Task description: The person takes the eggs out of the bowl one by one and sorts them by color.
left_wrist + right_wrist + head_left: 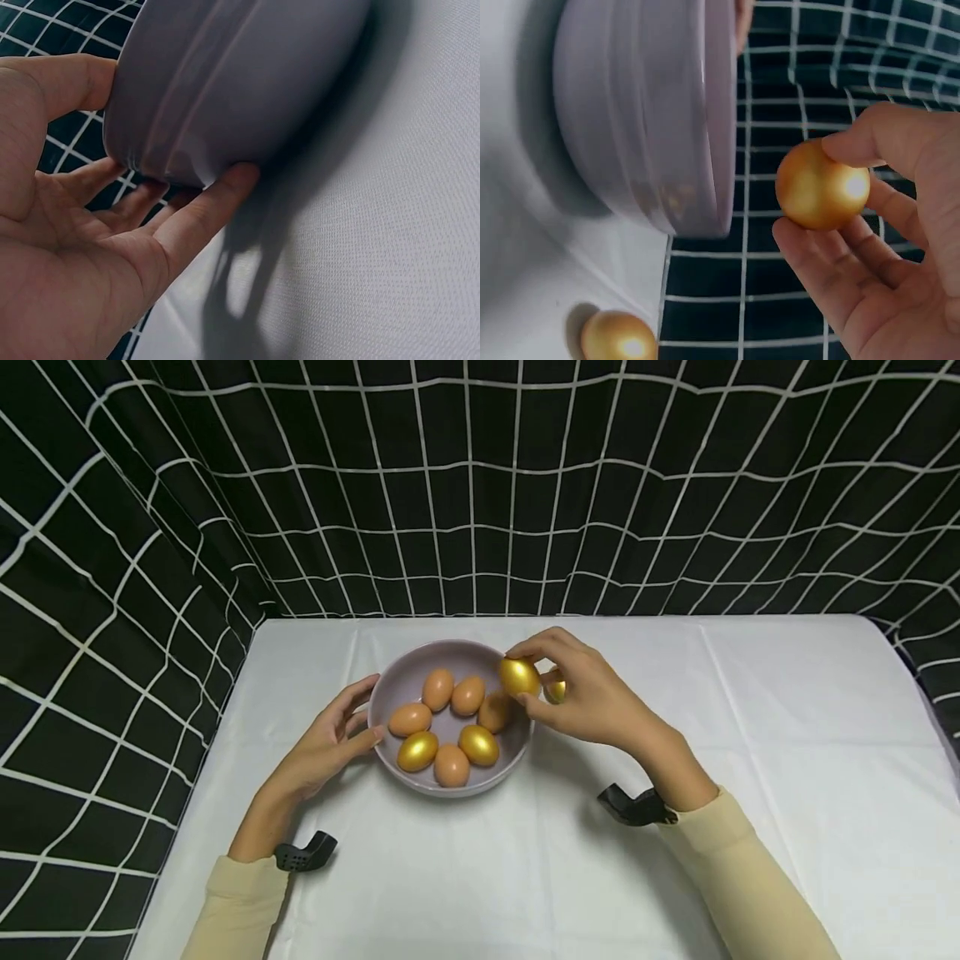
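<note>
My right hand (pixel 592 693) pinches a golden egg (pixel 519 677) between thumb and fingers, over the right rim of a mauve bowl (pixel 401 672). In the right wrist view that egg shows apart from the bowl wall. My left hand (pixel 330 739) grips the bowl's left side, with the thumb at the rim and fingers along the outer wall (pixel 217 82). Inside the bowl lie several brown eggs (pixel 452 766) and two golden ones, one at the lower left (pixel 417 751). Another golden egg (pixel 620 337) rests on the table right of the bowl, partly hidden behind my right hand in the head view.
A white cloth (pixel 450 877) covers the table. Black curtains (pixel 495 485) with a white grid rise behind it and on the left. Each wrist wears a black camera mount, such as the right mount (pixel 633 806).
</note>
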Tool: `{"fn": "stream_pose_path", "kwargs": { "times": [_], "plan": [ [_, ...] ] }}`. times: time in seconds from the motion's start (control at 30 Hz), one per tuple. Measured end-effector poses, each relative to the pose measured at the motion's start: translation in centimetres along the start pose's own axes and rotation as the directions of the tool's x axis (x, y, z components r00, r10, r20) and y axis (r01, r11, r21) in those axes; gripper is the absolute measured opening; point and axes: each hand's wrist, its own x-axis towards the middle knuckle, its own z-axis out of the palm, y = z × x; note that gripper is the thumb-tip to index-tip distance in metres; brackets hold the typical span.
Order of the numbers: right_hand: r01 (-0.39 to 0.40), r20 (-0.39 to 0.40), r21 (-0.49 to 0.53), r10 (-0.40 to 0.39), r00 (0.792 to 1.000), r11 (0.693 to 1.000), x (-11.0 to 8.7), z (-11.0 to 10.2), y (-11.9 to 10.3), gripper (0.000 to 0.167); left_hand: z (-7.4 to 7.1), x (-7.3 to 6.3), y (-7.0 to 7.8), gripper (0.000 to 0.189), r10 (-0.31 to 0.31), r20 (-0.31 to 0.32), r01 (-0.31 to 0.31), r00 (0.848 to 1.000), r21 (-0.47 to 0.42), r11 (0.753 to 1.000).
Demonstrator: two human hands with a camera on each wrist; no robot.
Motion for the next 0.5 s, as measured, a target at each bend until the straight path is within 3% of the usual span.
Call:
{"fn": "stream_pose_path", "kwargs": {
  "times": [0.23,0.33,0.5],
  "plan": [
    [-0.056,-0.154,0.068,0.066,0.986,0.996,-2.0,0.5,2.1,0.05,0.1,-0.6,-0.3,0.079,0.0,-0.002,0.0,1.0,-0.002,1.0],
    [-0.085,-0.202,0.045,0.093,0.975,0.995,-2.5,0.1,2.6,0.048,0.1,-0.3,-0.3,0.079,0.003,0.0,-0.004,1.0,-0.002,1.0],
    [-0.072,-0.248,-0.001,0.07,0.966,0.997,-2.8,-1.2,3.3,0.048,0.1,0.3,-0.1,0.078,0.013,0.003,-0.013,1.0,-0.013,1.0]
  ]
}}
